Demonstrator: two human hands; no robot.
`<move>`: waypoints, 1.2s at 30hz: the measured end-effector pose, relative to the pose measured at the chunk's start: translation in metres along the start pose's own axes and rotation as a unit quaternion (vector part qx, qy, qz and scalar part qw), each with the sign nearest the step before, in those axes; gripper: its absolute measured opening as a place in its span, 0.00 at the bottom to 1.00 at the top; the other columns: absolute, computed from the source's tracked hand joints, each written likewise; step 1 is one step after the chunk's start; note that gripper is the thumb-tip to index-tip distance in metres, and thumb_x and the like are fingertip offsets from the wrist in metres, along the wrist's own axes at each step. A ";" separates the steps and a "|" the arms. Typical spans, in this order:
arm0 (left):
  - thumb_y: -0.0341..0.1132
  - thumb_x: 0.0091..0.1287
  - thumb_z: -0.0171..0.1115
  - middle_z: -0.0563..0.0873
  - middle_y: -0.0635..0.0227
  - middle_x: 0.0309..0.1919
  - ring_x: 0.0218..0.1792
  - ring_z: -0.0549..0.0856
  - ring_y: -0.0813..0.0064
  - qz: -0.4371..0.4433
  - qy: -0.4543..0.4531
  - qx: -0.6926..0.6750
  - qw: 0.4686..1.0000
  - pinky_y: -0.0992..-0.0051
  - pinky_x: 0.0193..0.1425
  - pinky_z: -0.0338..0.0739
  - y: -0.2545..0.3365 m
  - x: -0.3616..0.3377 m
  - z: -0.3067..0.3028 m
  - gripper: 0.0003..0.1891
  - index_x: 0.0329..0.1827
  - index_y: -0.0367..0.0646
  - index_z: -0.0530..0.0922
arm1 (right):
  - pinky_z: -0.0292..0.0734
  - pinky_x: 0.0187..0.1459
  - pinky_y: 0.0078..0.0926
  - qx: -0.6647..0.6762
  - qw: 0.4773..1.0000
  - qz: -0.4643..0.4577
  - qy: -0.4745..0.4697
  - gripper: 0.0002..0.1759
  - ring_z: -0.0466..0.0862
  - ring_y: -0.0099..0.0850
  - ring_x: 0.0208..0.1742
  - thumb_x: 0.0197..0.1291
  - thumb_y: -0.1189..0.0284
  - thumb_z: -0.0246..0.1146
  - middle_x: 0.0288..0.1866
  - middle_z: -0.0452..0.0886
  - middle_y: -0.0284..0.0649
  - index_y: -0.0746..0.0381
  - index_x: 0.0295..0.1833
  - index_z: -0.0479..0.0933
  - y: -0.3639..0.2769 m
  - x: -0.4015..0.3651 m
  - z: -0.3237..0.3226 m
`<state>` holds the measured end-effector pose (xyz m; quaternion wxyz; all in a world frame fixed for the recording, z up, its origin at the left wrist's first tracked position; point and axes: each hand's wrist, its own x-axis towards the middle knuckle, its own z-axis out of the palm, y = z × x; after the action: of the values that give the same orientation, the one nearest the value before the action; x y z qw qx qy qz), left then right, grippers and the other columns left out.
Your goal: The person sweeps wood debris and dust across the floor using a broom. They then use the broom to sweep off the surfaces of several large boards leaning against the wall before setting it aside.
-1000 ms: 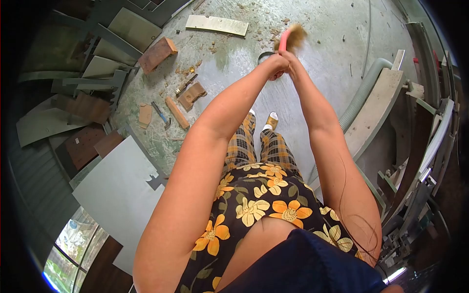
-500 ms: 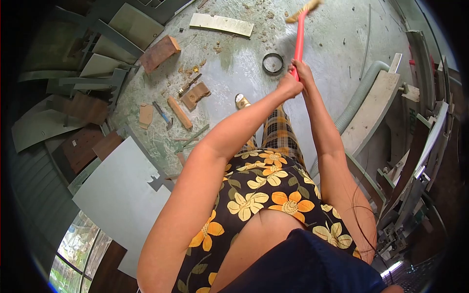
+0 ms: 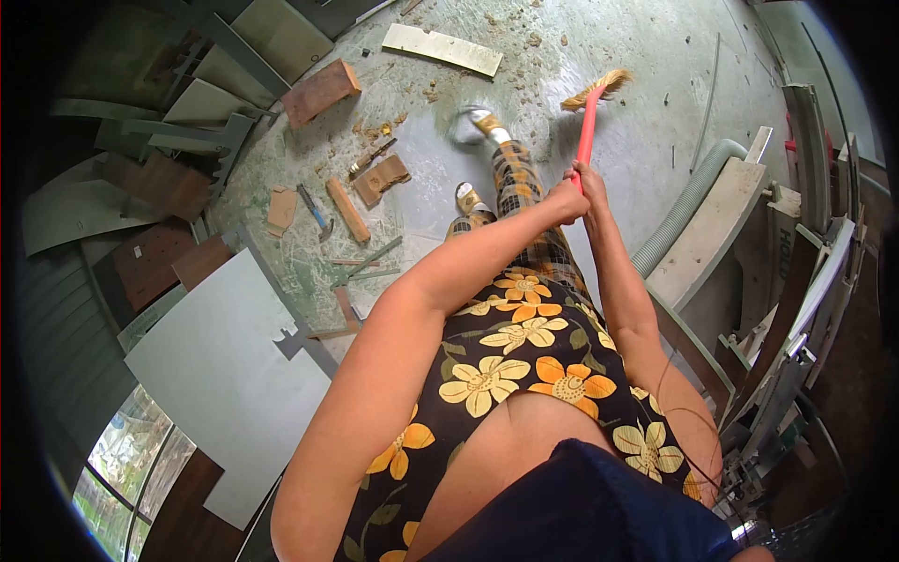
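Observation:
A broom (image 3: 587, 131) with a red handle and straw-coloured bristles reaches away from me, its head (image 3: 599, 91) down at the floor. Both my hands grip the handle close together. My left hand (image 3: 565, 201) is wrapped around its near end. Against it, on the right, my right hand (image 3: 590, 184) is closed on the handle too, with its fingers partly hidden. Crumbs of debris (image 3: 534, 39) lie scattered on the floor left of the bristles. One of my feet (image 3: 485, 122) is forward, the other (image 3: 467, 196) nearer.
On the left floor are a wooden block (image 3: 347, 210), a hammer (image 3: 316, 213), a brown block (image 3: 382, 180) and a larger reddish one (image 3: 320, 93). A pale board (image 3: 442, 50) lies ahead. Panels (image 3: 234, 375) lean at left; a ribbed hose (image 3: 688, 208) and planks (image 3: 716, 229) line the right.
My hands and the broom have come back toward me and slightly right, with the bristles lower in view. One foot has stepped forward. The black ring near the handle no longer shows.

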<state>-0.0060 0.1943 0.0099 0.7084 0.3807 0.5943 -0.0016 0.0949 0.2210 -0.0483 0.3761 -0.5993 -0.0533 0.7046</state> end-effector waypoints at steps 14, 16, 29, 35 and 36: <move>0.39 0.51 0.56 0.67 0.73 0.10 0.11 0.67 0.76 -0.082 -0.229 0.126 0.962 0.73 0.14 0.60 -0.016 -0.041 -0.053 0.10 0.20 0.45 0.68 | 0.71 0.21 0.30 0.055 0.975 0.126 0.173 0.06 0.73 0.31 0.21 0.57 0.74 0.50 0.23 0.70 0.40 0.66 0.35 0.61 0.083 -0.023 -0.010; 0.37 0.50 0.55 0.63 0.76 0.10 0.10 0.63 0.79 -0.154 -0.278 0.091 0.944 0.76 0.13 0.54 -0.016 -0.030 -0.079 0.10 0.17 0.48 0.65 | 0.71 0.22 0.32 0.103 0.961 0.216 0.141 0.07 0.74 0.34 0.23 0.57 0.73 0.48 0.26 0.71 0.42 0.67 0.36 0.63 0.116 0.016 -0.005; 0.41 0.55 0.56 0.79 0.45 0.42 0.45 0.79 0.47 -0.006 0.275 0.170 0.946 0.60 0.51 0.73 0.005 0.006 -0.087 0.28 0.57 0.34 0.64 | 0.69 0.21 0.20 0.181 0.961 0.105 -0.182 0.11 0.71 0.24 0.19 0.56 0.75 0.56 0.22 0.68 0.35 0.61 0.38 0.59 0.037 0.076 0.091; 0.40 0.57 0.54 0.77 0.39 0.45 0.49 0.77 0.47 -0.047 0.135 0.176 0.974 0.59 0.54 0.71 -0.003 -0.048 -0.052 0.28 0.56 0.28 0.61 | 0.69 0.18 0.20 0.137 0.987 0.045 -0.077 0.11 0.69 0.22 0.18 0.56 0.75 0.54 0.21 0.67 0.35 0.58 0.39 0.58 0.040 0.001 0.065; 0.39 0.57 0.53 0.77 0.38 0.44 0.49 0.77 0.45 -0.037 0.121 0.182 0.975 0.58 0.54 0.70 -0.001 -0.054 -0.060 0.28 0.55 0.28 0.62 | 0.69 0.18 0.20 0.138 0.988 0.041 -0.053 0.11 0.69 0.22 0.18 0.56 0.75 0.54 0.21 0.67 0.35 0.58 0.39 0.57 0.041 -0.004 0.071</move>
<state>-0.0728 0.2018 0.0541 0.5494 0.4786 0.6789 -0.0902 0.0132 0.2158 -0.0472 0.4226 -0.5054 0.0493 0.7507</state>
